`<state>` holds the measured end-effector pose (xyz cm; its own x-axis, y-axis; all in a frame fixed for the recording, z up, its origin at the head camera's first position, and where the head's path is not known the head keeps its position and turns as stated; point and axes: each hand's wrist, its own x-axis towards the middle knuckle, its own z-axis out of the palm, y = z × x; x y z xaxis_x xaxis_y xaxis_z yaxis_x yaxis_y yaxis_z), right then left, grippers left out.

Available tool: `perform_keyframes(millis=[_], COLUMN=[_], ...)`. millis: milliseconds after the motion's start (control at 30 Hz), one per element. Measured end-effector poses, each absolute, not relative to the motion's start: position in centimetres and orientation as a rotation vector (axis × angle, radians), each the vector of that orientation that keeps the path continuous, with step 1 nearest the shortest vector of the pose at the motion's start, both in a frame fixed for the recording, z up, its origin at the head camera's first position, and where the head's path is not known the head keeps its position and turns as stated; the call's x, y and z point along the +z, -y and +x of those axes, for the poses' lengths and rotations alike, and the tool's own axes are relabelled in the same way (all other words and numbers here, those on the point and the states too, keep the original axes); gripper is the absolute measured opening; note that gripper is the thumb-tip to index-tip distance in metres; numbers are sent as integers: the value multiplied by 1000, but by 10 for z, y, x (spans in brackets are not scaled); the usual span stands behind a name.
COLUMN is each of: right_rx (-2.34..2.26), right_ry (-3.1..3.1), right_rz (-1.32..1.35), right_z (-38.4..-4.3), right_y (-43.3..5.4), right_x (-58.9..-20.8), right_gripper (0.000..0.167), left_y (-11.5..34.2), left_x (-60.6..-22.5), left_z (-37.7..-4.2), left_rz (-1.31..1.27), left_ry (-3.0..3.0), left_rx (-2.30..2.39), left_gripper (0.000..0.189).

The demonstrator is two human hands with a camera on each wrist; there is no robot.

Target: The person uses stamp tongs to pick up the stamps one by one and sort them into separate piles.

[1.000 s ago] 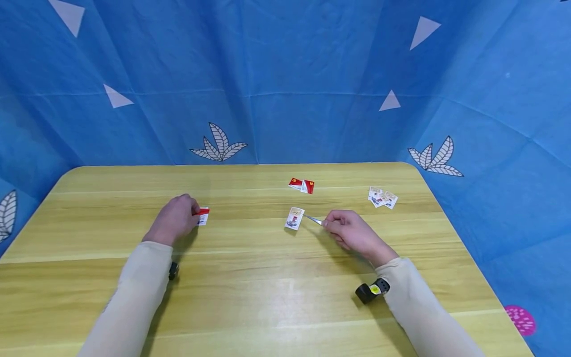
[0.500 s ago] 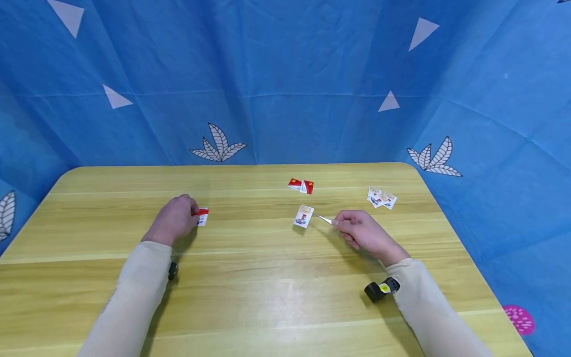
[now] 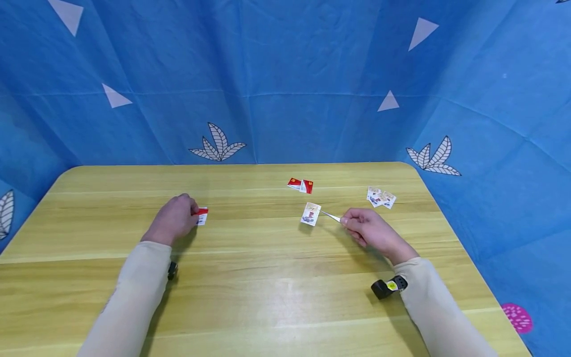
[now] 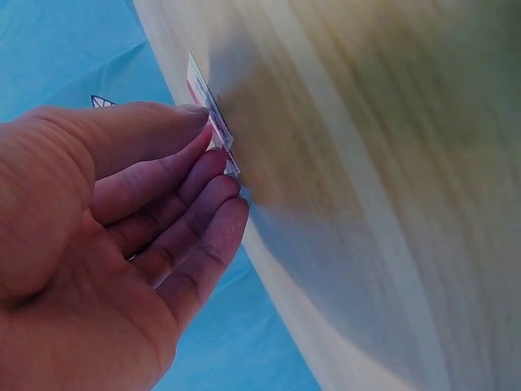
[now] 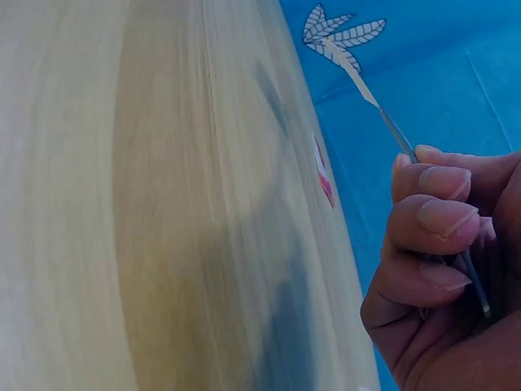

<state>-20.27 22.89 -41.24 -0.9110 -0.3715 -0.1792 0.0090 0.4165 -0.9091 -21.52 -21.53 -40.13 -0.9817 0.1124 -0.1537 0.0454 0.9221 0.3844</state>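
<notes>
My right hand [image 3: 374, 230] grips a pair of metal tweezers [image 3: 331, 216]. From their tips hangs a small pale stamp [image 3: 311, 213] with a printed picture, held above the table with its shadow below. In the right wrist view the tweezers [image 5: 396, 134] run out past the fingertips, and the stamp [image 5: 358, 84] appears nearly edge-on. Over on the left, my left hand [image 3: 174, 218] pinches a red-and-white stamp [image 3: 202, 216] between thumb and forefinger, low at the tabletop. The left wrist view has the thumb against this stamp [image 4: 213, 110]; a second piece's corner seems to peek out below.
Two overlapping red-and-white stamps [image 3: 301, 186] lie toward the back of the wooden table [image 3: 267, 297]. A small overlapping group of pale stamps [image 3: 381, 197] is at the back right. Behind the table hangs a blue patterned cloth [image 3: 285, 79].
My right hand has moved to the right and slightly away from me, carrying the stamp in the tweezers. The left hand stays in place on its stamp.
</notes>
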Motion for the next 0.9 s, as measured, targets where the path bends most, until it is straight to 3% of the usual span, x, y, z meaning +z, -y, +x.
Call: perform_keyframes(millis=[900], right_rx=[-1435], right_ry=[-2413], right_rz=[-186], right_z=[-196], right_y=[-290], right_x=[-416], right_gripper=[28], left_y=[217], left_x=[-404], left_z=[-216], left_rz=[122], left_ry=[-2909], left_rx=[615], left_gripper=[20])
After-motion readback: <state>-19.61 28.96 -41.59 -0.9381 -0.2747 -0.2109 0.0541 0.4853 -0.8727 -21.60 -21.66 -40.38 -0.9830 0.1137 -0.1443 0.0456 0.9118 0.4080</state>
